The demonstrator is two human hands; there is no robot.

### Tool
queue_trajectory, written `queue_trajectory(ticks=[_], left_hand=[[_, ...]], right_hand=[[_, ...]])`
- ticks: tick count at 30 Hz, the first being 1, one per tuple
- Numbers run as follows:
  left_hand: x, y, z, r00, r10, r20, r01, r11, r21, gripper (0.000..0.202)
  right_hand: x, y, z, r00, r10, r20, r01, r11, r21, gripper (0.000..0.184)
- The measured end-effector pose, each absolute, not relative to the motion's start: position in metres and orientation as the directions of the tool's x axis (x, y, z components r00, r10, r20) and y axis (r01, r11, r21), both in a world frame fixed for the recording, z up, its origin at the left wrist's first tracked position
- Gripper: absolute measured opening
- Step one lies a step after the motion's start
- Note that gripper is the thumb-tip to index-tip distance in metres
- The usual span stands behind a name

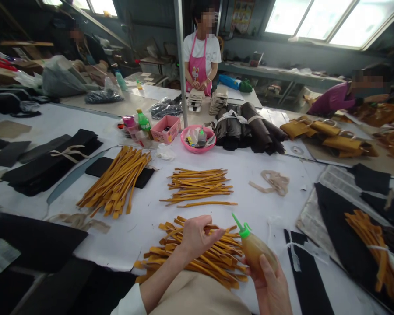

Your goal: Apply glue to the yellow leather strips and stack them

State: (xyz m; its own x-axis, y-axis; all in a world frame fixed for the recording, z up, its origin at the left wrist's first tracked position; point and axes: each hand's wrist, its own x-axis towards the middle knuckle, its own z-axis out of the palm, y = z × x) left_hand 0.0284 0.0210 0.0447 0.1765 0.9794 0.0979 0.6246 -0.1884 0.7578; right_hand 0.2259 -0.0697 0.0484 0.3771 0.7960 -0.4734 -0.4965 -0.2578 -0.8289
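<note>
Your right grip (pixel 271 280) is closed round a bottle (pixel 253 248) of yellowish liquid, beside piled straps (pixel 216 258) on the worktop (pixel 256 205), your left grip (pixel 194 238) curled above them, its hold unclear, pink basin (pixel 197 149) ahead containing another bottle (pixel 201 139)

I can see a pale, nearly white sleeve (pixel 130 302) ending partway along the left forearm (pixel 164 273), and plain beige cloth (pixel 200 295) across the body's front, lightly creased. The left hand (pixel 195 238) and right hand (pixel 272 282) are bare.
</note>
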Motion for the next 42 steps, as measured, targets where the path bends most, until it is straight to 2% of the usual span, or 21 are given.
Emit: queue_trajectory(ticks=[5, 16, 20, 28, 31, 37, 40, 42], left_hand=[[0.032, 0.02, 0.04, 0.137, 0.986, 0.1, 0.611, -0.163, 0.774, 0.049], [0.033, 0.017, 0.038, 0.211, 0.968, 0.134, 0.551, -0.231, 0.802, 0.027], [0.037, 0.018, 0.039, 0.176, 0.979, 0.103, 0.545, -0.184, 0.818, 0.019], [0.038, 0.023, 0.052, 0.179, 0.984, -0.006, 0.501, -0.086, 0.861, 0.032], [0.036, 0.027, 0.06, 0.205, 0.979, 0.008, 0.528, -0.117, 0.841, 0.027], [0.029, 0.041, 0.087, 0.334, 0.936, 0.113, 0.54, -0.288, 0.791, 0.026], [0.027, 0.044, 0.095, 0.385, 0.915, 0.118, 0.447, -0.297, 0.844, 0.026], [0.027, 0.043, 0.092, 0.408, 0.912, 0.046, 0.337, -0.197, 0.921, 0.027]], right_hand=[[0.226, -0.069, 0.049, 0.375, 0.805, -0.46, -0.481, -0.256, -0.839, 0.053], [0.226, -0.07, 0.05, 0.362, 0.798, -0.481, -0.505, -0.265, -0.821, 0.053], [0.227, -0.071, 0.047, 0.364, 0.802, -0.474, -0.508, -0.255, -0.823, 0.053], [0.231, -0.07, 0.05, 0.384, 0.814, -0.436, -0.483, -0.226, -0.846, 0.058], [0.232, -0.069, 0.051, 0.397, 0.822, -0.408, -0.449, -0.214, -0.868, 0.062], [0.234, -0.065, 0.055, 0.489, 0.824, -0.286, -0.305, -0.145, -0.941, 0.064], [0.233, -0.064, 0.058, 0.53, 0.815, -0.236, -0.25, -0.116, -0.961, 0.063], [0.231, -0.065, 0.06, 0.554, 0.803, -0.218, -0.216, -0.114, -0.97, 0.064]])
